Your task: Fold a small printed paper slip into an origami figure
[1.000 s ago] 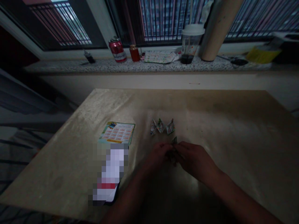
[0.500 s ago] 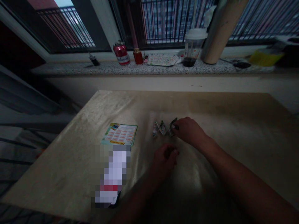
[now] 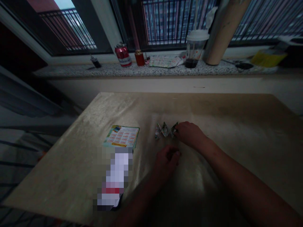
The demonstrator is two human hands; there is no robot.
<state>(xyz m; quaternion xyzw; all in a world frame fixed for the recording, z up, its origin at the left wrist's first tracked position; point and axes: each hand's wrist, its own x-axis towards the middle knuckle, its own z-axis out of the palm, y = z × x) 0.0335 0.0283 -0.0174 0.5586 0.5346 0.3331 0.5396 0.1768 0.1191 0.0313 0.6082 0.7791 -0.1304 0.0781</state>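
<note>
Three small folded printed-paper pieces stand in a row on the table (image 3: 227,116): a left piece (image 3: 157,130), a middle piece (image 3: 165,129) and a right piece (image 3: 174,129). My right hand (image 3: 189,134) has its fingers closed on the edge of the right folded paper piece, partly covering it. Closer to me, my left hand (image 3: 167,159) rests on the table, loosely curled, the thumb apart from the fingers. Nothing shows in it, though the palm is in shadow.
Printed cards (image 3: 121,136) lie to the left, above a phone (image 3: 115,179) with a blurred screen. On the windowsill (image 3: 106,71) stand a red can (image 3: 123,55), a small red jar (image 3: 139,58), a lidded cup (image 3: 195,49) and a tall cardboard tube (image 3: 224,34).
My right hand has come slightly lower, and the right folded paper piece now stands more upright beside the middle one. My left hand has stayed put.
</note>
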